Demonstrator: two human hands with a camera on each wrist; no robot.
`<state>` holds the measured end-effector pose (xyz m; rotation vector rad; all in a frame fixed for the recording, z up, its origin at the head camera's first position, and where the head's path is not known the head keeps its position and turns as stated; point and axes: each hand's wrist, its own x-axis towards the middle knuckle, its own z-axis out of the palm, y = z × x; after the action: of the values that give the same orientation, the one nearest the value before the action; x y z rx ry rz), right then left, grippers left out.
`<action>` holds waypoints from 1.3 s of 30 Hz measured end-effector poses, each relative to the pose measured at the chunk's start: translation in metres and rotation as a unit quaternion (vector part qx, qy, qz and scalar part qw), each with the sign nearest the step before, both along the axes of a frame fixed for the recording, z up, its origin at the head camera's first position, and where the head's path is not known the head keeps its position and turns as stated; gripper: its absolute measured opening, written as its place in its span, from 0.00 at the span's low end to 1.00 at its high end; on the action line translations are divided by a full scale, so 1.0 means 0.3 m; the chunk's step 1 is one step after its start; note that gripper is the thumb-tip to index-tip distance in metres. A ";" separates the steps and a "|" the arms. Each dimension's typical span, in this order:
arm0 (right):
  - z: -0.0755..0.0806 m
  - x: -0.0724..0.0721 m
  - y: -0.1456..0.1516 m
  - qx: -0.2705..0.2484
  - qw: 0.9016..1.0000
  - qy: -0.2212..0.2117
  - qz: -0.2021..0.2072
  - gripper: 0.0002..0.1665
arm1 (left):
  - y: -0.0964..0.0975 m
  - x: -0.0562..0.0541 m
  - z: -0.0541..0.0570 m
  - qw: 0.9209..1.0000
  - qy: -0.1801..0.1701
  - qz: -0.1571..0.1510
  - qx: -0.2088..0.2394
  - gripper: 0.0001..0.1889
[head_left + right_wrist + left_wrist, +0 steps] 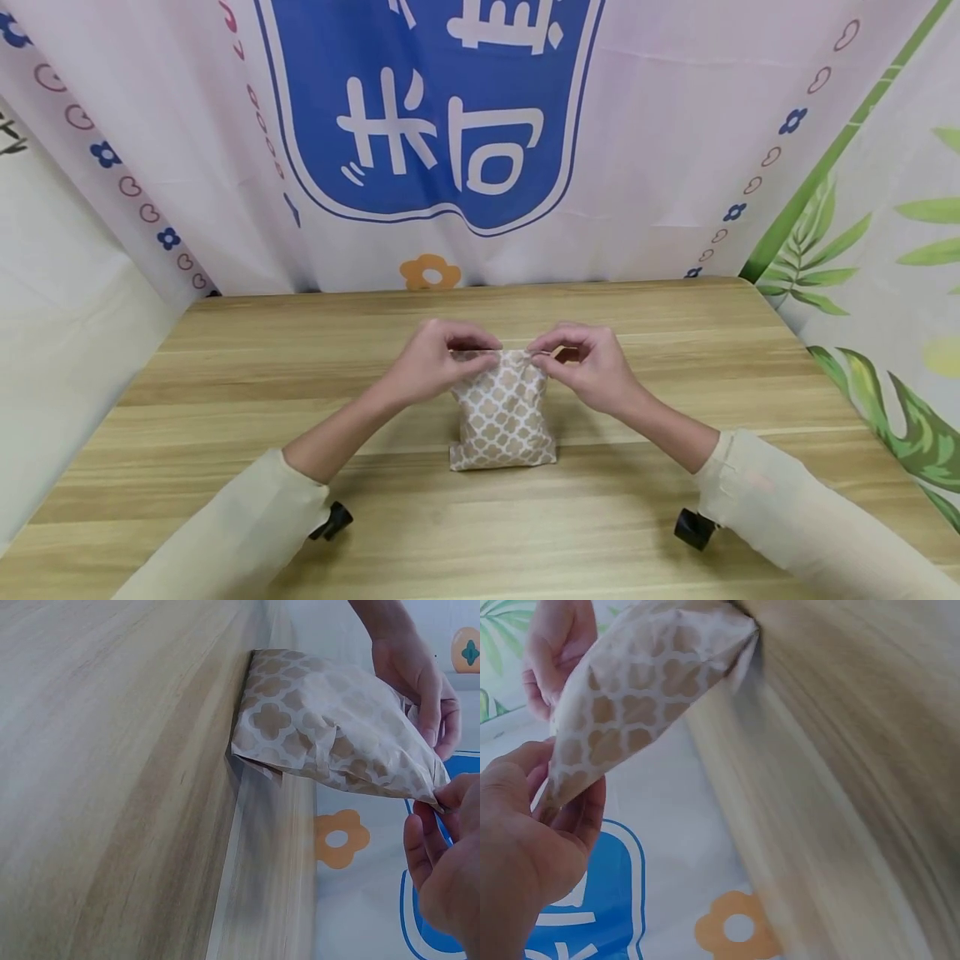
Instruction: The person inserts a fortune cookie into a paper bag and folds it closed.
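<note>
A tan paper bag (504, 412) with a white lattice pattern stands upright on the wooden table, its base on the tabletop. My left hand (438, 360) pinches the top edge at its left corner between thumb and fingers. On the opposite corner, my right hand (588, 367) pinches the same edge. In the left wrist view the bag (637, 690) bulges at its base and narrows to a flat top edge. The right wrist view shows the bag (322, 724) with creased sides and a small fold at its base. What is inside stays hidden.
The wooden table (225, 375) reaches back to a printed curtain (637, 167) with a blue sign and an orange flower. Leaf-patterned cloth (885, 333) hangs at the right. Black wrist cameras (694, 528) sit under both sleeves.
</note>
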<state>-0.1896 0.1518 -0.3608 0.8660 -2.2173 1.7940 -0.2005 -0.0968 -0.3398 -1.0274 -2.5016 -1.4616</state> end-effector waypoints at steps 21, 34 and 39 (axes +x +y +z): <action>-0.015 -0.008 0.006 0.019 0.999 0.028 -0.003 0.06 | 0.071 -0.006 0.079 0.991 0.017 -0.003 -0.130 0.03; -0.009 -0.012 0.005 0.024 0.999 0.030 -0.009 0.05 | 0.095 -0.011 0.092 0.987 -0.009 0.006 -0.160 0.03; -0.011 -0.015 0.005 0.022 0.999 0.036 -0.007 0.06 | 0.097 -0.021 0.087 0.988 -0.021 -0.001 -0.154 0.03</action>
<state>-0.1940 0.1534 -0.3640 0.9059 -2.2207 1.6847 -0.2067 -0.0678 -0.3138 -1.0480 -2.8189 -1.1306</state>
